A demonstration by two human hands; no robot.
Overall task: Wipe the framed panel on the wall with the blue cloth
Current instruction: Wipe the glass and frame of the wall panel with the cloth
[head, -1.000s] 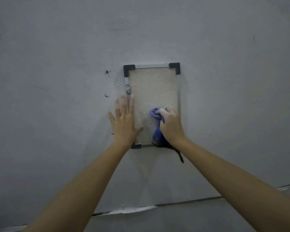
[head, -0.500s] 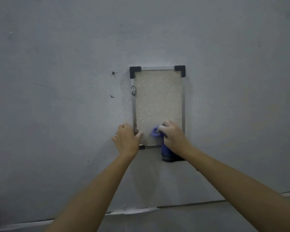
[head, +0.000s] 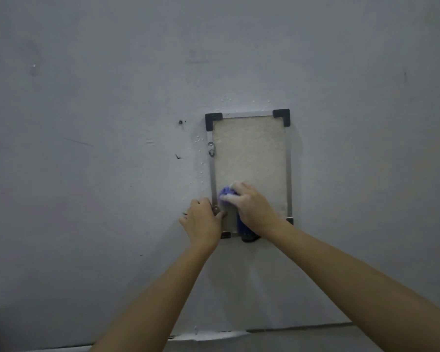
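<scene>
A tall framed panel point(head: 249, 158) with a beige speckled face, a thin metal frame and black corner caps hangs on the grey wall. My right hand point(head: 252, 207) grips a bunched blue cloth point(head: 228, 193) and presses it against the panel's lower left area; a darker end of the cloth hangs below the frame's bottom edge. My left hand point(head: 201, 221) has its fingers curled at the frame's lower left edge, thumb on the metal strip near a screw. The frame's bottom left corner is mostly hidden by this hand.
A small metal hanger clip point(head: 211, 148) sits on the frame's left side. Small dark marks point(head: 180, 122) dot the wall left of the panel. A seam with peeling paint point(head: 214, 335) runs along the wall's base.
My left hand went from flat with spread fingers on the panel to curled at the frame's lower left edge. My right hand slid the cloth left across the lower panel.
</scene>
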